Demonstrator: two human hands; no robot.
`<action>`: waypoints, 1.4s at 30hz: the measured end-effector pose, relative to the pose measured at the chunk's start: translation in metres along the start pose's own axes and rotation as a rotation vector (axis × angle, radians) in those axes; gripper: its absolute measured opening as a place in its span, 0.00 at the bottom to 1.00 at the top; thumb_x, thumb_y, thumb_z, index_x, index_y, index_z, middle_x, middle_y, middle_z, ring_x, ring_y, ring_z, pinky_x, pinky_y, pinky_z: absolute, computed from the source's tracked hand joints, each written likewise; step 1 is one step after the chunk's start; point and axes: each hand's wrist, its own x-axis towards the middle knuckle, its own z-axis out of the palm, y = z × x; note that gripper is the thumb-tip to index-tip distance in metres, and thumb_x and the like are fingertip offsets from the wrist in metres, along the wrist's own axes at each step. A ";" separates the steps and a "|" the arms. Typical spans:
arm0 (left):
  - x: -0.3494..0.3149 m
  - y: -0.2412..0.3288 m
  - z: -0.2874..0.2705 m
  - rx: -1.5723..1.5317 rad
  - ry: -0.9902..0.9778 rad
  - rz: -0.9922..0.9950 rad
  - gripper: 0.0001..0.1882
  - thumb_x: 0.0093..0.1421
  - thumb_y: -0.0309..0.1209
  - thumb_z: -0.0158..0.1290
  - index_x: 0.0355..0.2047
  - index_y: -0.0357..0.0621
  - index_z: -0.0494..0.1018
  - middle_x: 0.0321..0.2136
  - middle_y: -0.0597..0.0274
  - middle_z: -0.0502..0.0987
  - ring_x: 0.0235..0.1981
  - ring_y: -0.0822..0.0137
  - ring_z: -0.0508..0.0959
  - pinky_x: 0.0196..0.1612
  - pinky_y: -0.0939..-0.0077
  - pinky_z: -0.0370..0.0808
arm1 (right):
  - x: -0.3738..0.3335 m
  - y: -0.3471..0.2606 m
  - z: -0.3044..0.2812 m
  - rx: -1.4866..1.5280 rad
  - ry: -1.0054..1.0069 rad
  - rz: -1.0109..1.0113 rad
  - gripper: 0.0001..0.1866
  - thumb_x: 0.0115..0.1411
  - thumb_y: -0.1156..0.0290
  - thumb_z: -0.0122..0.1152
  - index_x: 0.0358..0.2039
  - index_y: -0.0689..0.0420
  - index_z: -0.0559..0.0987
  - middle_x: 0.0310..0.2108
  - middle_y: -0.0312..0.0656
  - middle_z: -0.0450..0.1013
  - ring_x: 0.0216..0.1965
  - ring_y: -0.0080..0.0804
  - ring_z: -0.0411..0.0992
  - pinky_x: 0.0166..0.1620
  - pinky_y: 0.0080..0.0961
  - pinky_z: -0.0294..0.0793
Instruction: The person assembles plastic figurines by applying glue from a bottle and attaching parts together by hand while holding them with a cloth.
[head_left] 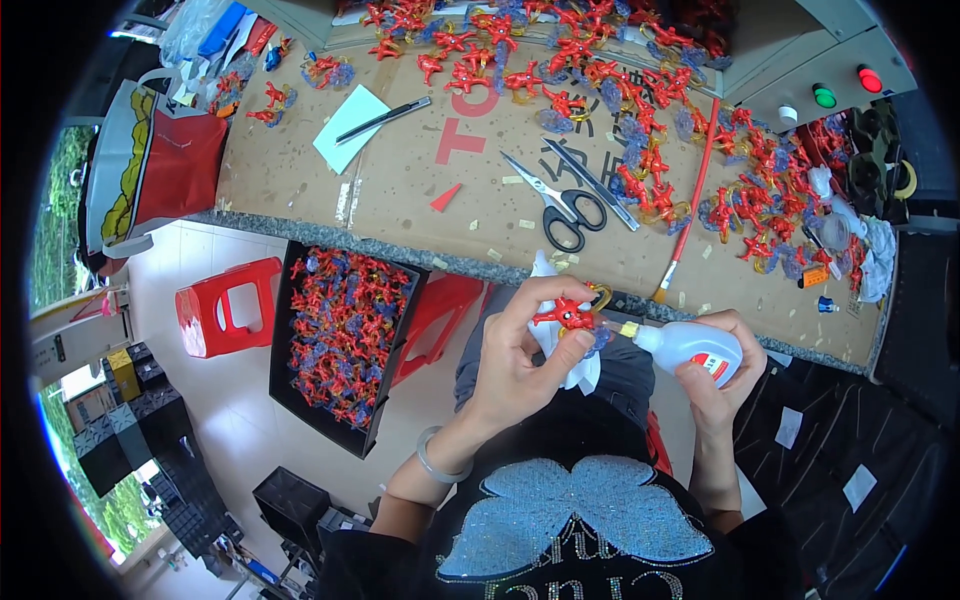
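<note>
My left hand (522, 360) pinches a small red toy figure (568, 316) with clear yellow and purple parts, just off the table's front edge. A white tissue (582, 374) hangs under and behind that hand. In my right hand (728, 374) is a white squeeze bottle (690, 346) with a red label and yellow nozzle base. The bottle lies sideways, its thin tip pointing at the figure's right side; whether they touch I cannot tell. Scissors with black handles (566, 216) and a metal tweezers-like tool (592, 184) lie on the table ahead.
Many like figures (590, 70) cover the table's back and right. A red brush (690, 205), pale blue paper (352, 130) and black pen (383, 120) lie on the cardboard (290, 170). A black crate (376, 420) of figures stands lower left beside a red stool (228, 308).
</note>
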 end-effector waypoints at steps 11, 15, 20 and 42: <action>0.000 0.003 0.002 0.092 0.012 0.055 0.18 0.57 0.25 0.58 0.47 0.38 0.71 0.41 0.59 0.78 0.29 0.79 0.78 0.21 0.89 0.65 | 0.000 -0.010 0.010 -0.284 -0.032 -0.209 0.19 0.41 0.73 0.73 0.33 0.68 0.77 0.27 0.46 0.79 0.27 0.24 0.78 0.31 0.16 0.75; 0.000 0.005 0.002 0.125 0.010 0.048 0.17 0.56 0.25 0.59 0.47 0.38 0.72 0.41 0.59 0.78 0.28 0.79 0.77 0.21 0.89 0.65 | -0.004 -0.012 0.010 -0.322 -0.018 -0.152 0.20 0.42 0.69 0.68 0.35 0.67 0.77 0.28 0.44 0.78 0.28 0.23 0.76 0.34 0.15 0.72; 0.000 0.004 0.006 0.109 0.012 0.066 0.17 0.56 0.24 0.59 0.46 0.38 0.72 0.41 0.59 0.78 0.30 0.78 0.78 0.22 0.88 0.66 | -0.003 -0.011 0.011 -0.339 -0.034 -0.182 0.20 0.42 0.70 0.68 0.35 0.67 0.77 0.27 0.44 0.78 0.27 0.24 0.76 0.34 0.16 0.73; -0.002 0.001 0.004 0.075 0.009 0.046 0.17 0.56 0.24 0.59 0.46 0.38 0.72 0.41 0.58 0.78 0.32 0.76 0.79 0.24 0.88 0.68 | -0.002 -0.015 0.019 -0.498 -0.021 -0.414 0.21 0.38 0.70 0.76 0.31 0.67 0.78 0.24 0.45 0.78 0.23 0.30 0.78 0.27 0.19 0.76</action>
